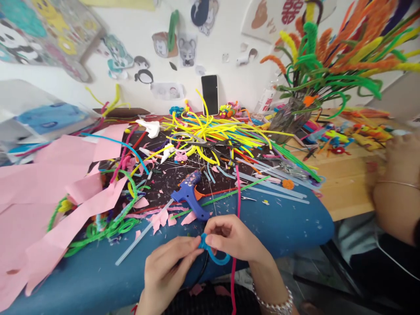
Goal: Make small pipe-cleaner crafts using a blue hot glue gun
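Observation:
Between my two hands, near the table's front edge, is a blue pipe cleaner [220, 261] bent into a loop. My left hand [170, 262] pinches its left end between thumb and fingertips. The fingers of my right hand [231, 238] are closed on it just beside, with the loop hanging below them. A long pink pipe cleaner [238, 192] runs from the table down past my right hand toward my lap. Just beyond my hands lies a blue glue gun [190, 194] with a clear glue stick [144, 243] sticking out of its back.
Yellow pipe cleaners [213, 131] pile up behind, with scissors [210, 143] among them. Pink paper [59, 175] and a green pipe cleaner tangle [108, 229] lie left. Glue sticks [278, 186] lie right. A phone [210, 94] leans on the wall. Another person's arm [397, 188] is at the right.

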The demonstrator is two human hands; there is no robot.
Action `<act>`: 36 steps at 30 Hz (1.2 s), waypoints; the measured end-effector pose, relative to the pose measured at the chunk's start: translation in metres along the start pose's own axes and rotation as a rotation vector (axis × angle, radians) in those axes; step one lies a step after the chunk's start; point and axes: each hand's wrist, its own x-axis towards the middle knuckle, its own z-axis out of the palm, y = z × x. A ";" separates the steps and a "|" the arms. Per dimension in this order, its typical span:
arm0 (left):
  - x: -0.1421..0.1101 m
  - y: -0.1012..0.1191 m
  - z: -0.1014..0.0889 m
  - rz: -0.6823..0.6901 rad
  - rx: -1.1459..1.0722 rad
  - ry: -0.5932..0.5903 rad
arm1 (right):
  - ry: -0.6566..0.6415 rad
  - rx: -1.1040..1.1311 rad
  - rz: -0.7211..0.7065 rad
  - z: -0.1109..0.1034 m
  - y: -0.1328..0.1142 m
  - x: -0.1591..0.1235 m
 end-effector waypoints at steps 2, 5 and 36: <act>0.000 0.000 -0.001 -0.009 -0.030 -0.013 | -0.012 0.002 0.029 0.001 -0.002 -0.001; 0.000 -0.001 -0.003 -0.010 -0.053 -0.050 | -0.028 -0.012 0.025 0.001 -0.004 -0.003; 0.000 -0.002 -0.001 -0.077 -0.103 -0.111 | -0.016 -0.087 -0.056 -0.004 -0.002 -0.003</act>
